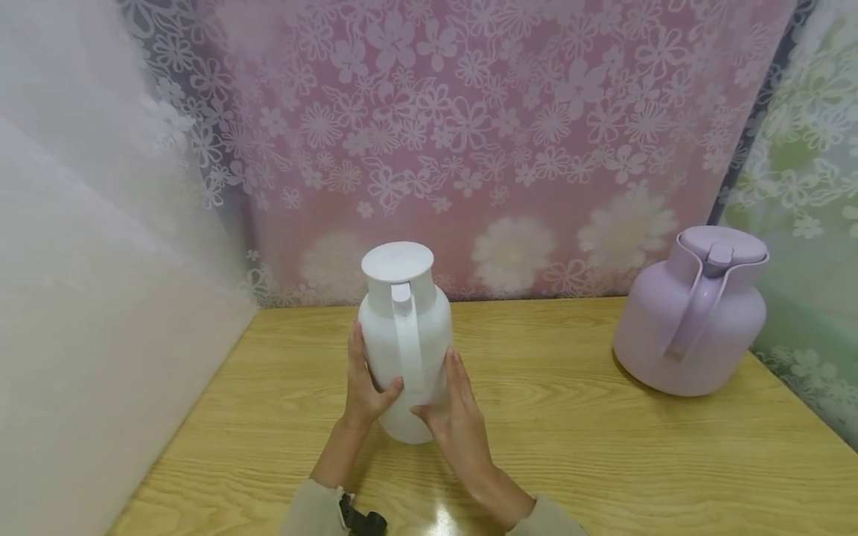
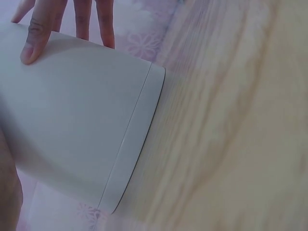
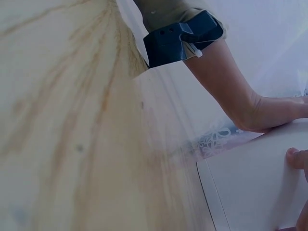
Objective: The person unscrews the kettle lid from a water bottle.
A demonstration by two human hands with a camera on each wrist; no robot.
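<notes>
A white vacuum jug (image 1: pixel 434 335) with a round flat lid is held between both hands at the middle of the wooden table, its handle facing me. My left hand (image 1: pixel 364 391) grips its left side, thumb near the handle's lower end. On the opposite side my right hand (image 1: pixel 462 417) holds it, fingers along the body and thumb at the front. In the left wrist view the jug's base (image 2: pixel 132 144) lies close to the wood; whether it touches, I cannot tell. The right wrist view shows the left forearm (image 3: pixel 221 82) beyond the jug.
A lilac jug (image 1: pixel 697 320) with a lid and handle stands at the table's right side. Flowered pink cloth (image 1: pixel 469 149) hangs behind the table (image 1: pixel 550 447). A white wall (image 1: pixel 100 298) borders the left, and pale green flowered cloth (image 1: pixel 811 246) the right.
</notes>
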